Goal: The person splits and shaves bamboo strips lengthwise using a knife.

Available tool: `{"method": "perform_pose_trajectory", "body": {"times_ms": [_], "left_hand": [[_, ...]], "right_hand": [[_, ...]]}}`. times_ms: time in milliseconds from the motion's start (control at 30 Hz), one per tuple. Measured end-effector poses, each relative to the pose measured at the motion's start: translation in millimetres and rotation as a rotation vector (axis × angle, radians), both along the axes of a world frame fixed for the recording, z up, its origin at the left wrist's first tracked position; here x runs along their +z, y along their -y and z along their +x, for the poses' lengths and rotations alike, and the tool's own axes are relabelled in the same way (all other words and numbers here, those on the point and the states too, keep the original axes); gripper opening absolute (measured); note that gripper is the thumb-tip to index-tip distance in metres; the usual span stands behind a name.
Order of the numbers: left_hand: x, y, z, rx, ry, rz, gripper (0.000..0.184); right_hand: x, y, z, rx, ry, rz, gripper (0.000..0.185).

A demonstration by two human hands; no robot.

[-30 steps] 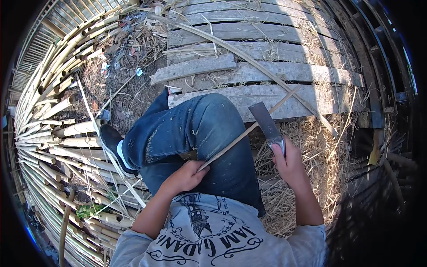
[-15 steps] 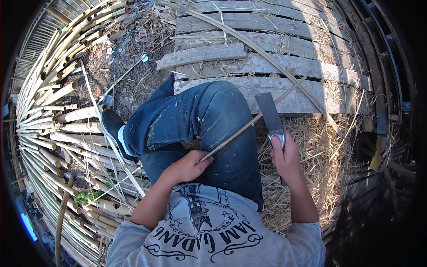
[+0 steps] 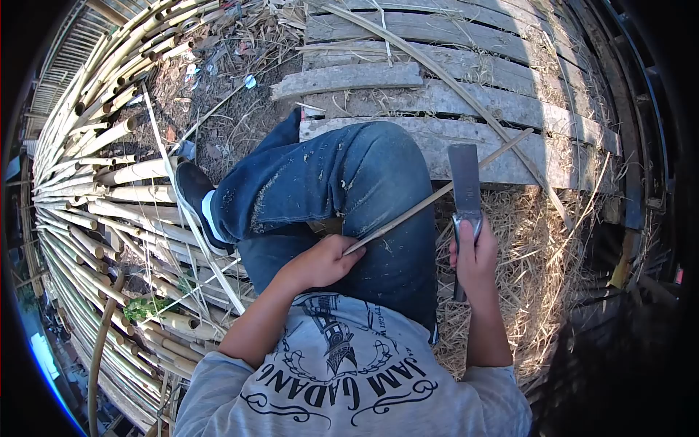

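Note:
My left hand (image 3: pixel 327 261) is closed around the near end of a thin bamboo strip (image 3: pixel 409 211). The strip slants up to the right across my raised knee, and its far end lies over the wooden slats. My right hand (image 3: pixel 475 256) grips the handle of a machete (image 3: pixel 465 177) with a broad, square-ended blade. That blade points away from me and crosses the strip just right of the knee; whether the two touch I cannot tell. Part of the dark handle shows below my right fist.
A platform of weathered slats (image 3: pixel 444 98) lies ahead, with a loose board (image 3: pixel 348 80) and a long bamboo strip (image 3: pixel 437 69) on it. Many bamboo poles (image 3: pixel 80 211) are stacked at left. Shavings (image 3: pixel 535 291) cover the ground at right.
The view has shifted slightly, moving the scene rightward. My right hand has turned the machete more upright, its blade now further along the strip. My left hand keeps its hold.

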State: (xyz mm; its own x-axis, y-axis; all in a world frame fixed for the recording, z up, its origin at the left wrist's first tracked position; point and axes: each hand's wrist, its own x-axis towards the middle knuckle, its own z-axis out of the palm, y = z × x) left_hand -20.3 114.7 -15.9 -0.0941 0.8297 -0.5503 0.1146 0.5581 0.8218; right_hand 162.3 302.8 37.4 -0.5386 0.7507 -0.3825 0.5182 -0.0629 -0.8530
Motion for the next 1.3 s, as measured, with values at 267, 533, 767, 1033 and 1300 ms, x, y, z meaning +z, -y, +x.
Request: {"method": "perform_pose_trajectory", "body": {"times_ms": [267,533,767,1033,1300], "left_hand": [[3.5,-1.2,4.1,0.011,-0.044,0.01,0.032],[-3.9,5.8,35.8,0.156,-0.449,0.105,0.015],[-3.1,6.2,43.3,0.171,-0.519,0.092,0.017],[-5.5,7.0,40.8,0.134,-0.521,0.104,0.017],[-2.8,2.8,41.7,0.195,-0.446,0.101,0.014]], "right_hand": [[-10.8,12.8,4.6,0.329,0.023,0.173,0.023],[11.8,-53.9,7.8,-0.074,0.019,0.393,0.023],[-20.7,-18.4,16.3,0.069,0.002,0.256,0.023],[3.3,-47.4,8.9,-0.037,-0.027,0.197,0.021],[-33.7,-9.7,14.7,0.202,-0.03,0.307,0.021]]}}
